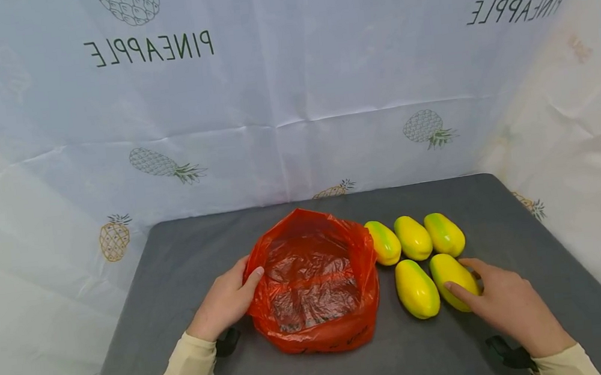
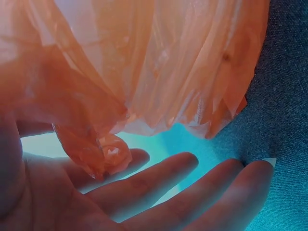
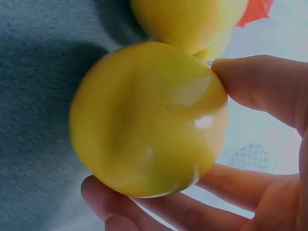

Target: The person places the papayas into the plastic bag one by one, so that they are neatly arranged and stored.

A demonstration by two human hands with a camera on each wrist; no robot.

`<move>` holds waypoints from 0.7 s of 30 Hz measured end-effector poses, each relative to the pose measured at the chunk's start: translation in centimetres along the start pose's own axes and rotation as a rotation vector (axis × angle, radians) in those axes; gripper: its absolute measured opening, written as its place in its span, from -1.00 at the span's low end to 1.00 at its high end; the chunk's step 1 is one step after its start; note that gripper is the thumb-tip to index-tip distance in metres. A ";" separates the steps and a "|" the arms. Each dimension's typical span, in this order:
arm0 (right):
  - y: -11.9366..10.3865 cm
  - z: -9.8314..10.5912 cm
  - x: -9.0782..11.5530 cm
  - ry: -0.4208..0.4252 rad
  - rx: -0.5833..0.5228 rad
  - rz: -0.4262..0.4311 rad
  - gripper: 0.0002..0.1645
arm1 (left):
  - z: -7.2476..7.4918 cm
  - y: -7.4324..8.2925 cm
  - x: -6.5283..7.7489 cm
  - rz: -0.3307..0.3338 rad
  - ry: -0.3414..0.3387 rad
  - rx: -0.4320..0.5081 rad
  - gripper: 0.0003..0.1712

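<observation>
A red plastic bag (image 1: 312, 283) sits on the table with its mouth wide and facing up. My left hand (image 1: 229, 297) holds the bag's left rim, thumb at the inner side. In the left wrist view, the other fingers (image 2: 144, 185) extend under the crumpled bag edge (image 2: 115, 154). My right hand (image 1: 512, 300) grips a yellow-green mango (image 1: 453, 278), the nearest to me on the right. The right wrist view has thumb and fingers on opposite sides of that mango (image 3: 149, 120), which appears to rest on the table. Another mango (image 1: 417, 289) lies just left of it.
Behind these two, three more mangoes stand in a row: a left one (image 1: 384, 243) against the bag, a middle one (image 1: 413, 237) and a right one (image 1: 444, 234). The dark grey table (image 1: 192, 246) meets a white pineapple-print cloth (image 1: 334, 87) at the back and sides.
</observation>
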State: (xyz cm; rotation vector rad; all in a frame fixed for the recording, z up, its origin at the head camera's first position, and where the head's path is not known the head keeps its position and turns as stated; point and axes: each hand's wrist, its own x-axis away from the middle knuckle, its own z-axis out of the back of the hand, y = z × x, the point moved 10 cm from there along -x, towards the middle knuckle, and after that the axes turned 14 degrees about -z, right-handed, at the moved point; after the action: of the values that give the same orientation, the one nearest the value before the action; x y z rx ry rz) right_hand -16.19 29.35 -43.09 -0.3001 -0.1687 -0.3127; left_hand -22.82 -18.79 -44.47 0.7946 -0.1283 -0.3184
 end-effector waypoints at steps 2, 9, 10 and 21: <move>-0.2 0.5 0.2 0.011 -0.001 0.009 0.12 | 0.0 -0.1 -0.1 0.000 0.005 -0.009 -0.20; -2.2 3.0 0.7 0.041 0.018 0.054 0.09 | 0.3 -0.1 -0.4 -0.003 0.010 -0.015 -0.24; -2.8 3.5 0.9 0.048 0.017 0.065 0.09 | 0.4 0.1 -0.4 -0.005 0.012 -0.015 -0.24; -11.4 7.1 2.1 0.128 -0.031 0.239 -0.09 | 0.3 0.5 -0.2 -0.014 0.017 -0.062 -0.20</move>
State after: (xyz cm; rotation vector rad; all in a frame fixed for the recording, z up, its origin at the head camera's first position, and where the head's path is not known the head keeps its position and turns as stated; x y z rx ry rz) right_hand -18.77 20.62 -32.99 -0.3266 -0.0009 -0.0973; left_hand -22.99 -18.55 -43.89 0.7368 -0.0964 -0.3274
